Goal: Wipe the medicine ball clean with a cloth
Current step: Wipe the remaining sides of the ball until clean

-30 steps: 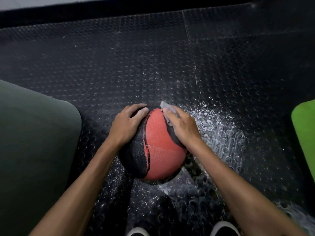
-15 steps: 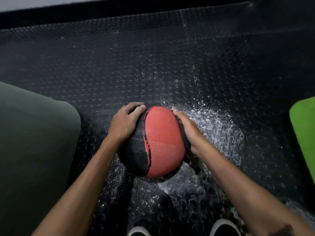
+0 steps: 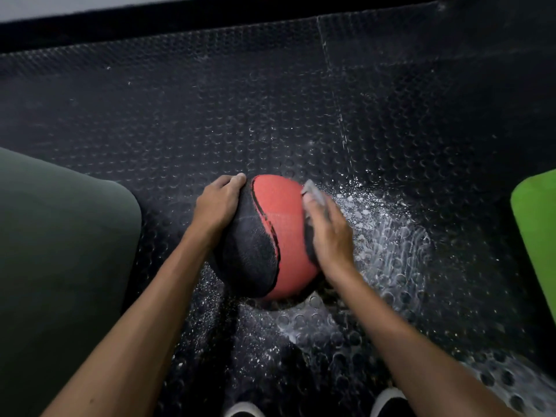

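Head view. The medicine ball (image 3: 270, 236) sits at centre frame on the studded rubber floor (image 3: 210, 115). The left hand (image 3: 218, 206) is curled over the ball's upper left side, bracing it. The right hand (image 3: 329, 233) presses a pale grey cloth (image 3: 313, 191) against the ball's right side; only the cloth's top corner shows above the fingertips, and the hand is blurred, so the exact finger grip cannot be read.

Risks, as judged from this position:
- Roll. The ball is round and rests on a small contact patch. Sideways pressure from the cloth could push it left if the bracing hand relaxes.
- Slip. White powder or foam (image 3: 385, 230) is spread over the floor at right of centre and lower centre. It may reduce traction under the ball and under the shoes (image 3: 388, 401) at the bottom edge.
- Re-soiling. A cleaned panel turned down onto that residue would likely pick it up again.

Materials and shapes:
- Ball: a sphere of pebbled rubber, with curved red and black panels.
- Floor: black matting with raised round studs and visible tile seams.
- A dark green mat (image 3: 60, 266) with a rounded corner lies at left; a bright green mat (image 3: 538, 230) lies at the right edge.
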